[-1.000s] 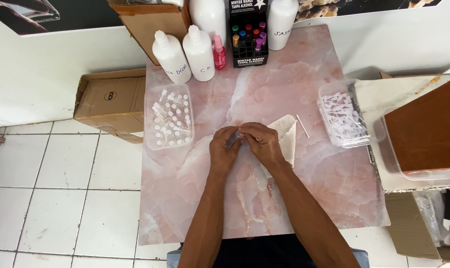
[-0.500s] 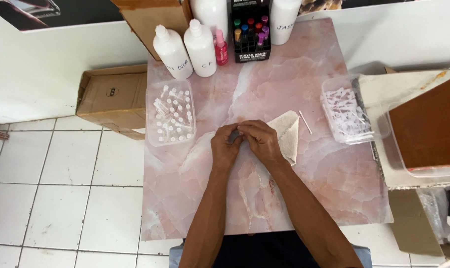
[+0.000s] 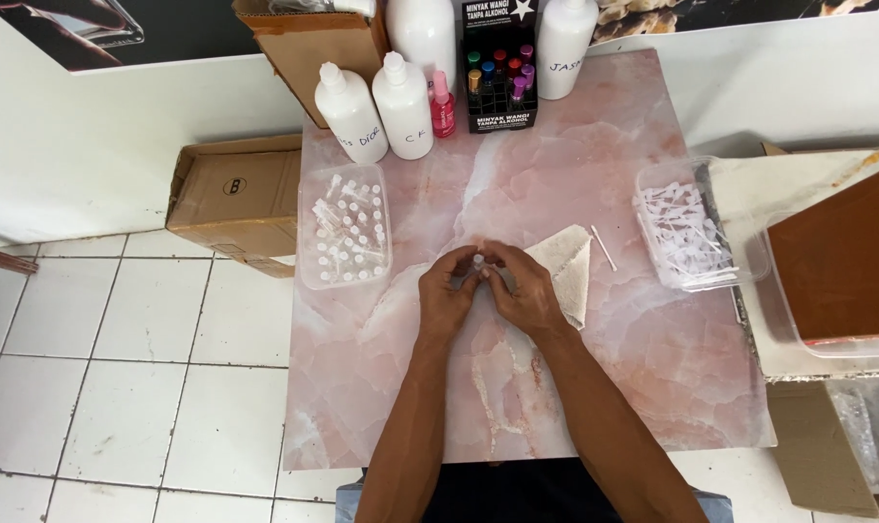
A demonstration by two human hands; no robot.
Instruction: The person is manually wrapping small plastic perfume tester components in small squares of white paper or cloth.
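At frame centre, left hand (image 3: 449, 295) and right hand (image 3: 528, 291) pinch one small clear vial (image 3: 478, 261) together; the clear plastic tray of vials (image 3: 344, 237) waits upper left.

vial (image 3: 478, 261): tiny, clear with white tip, pinched between both hands' fingertips, above the tabletop's middle
cloth (image 3: 567, 266): beige, folded, flat, partly under right hand

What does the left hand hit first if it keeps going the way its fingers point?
The left hand points up-right toward the right hand; it would first meet the small white piece pinched between them, then the right fingertips. Depth looks level.
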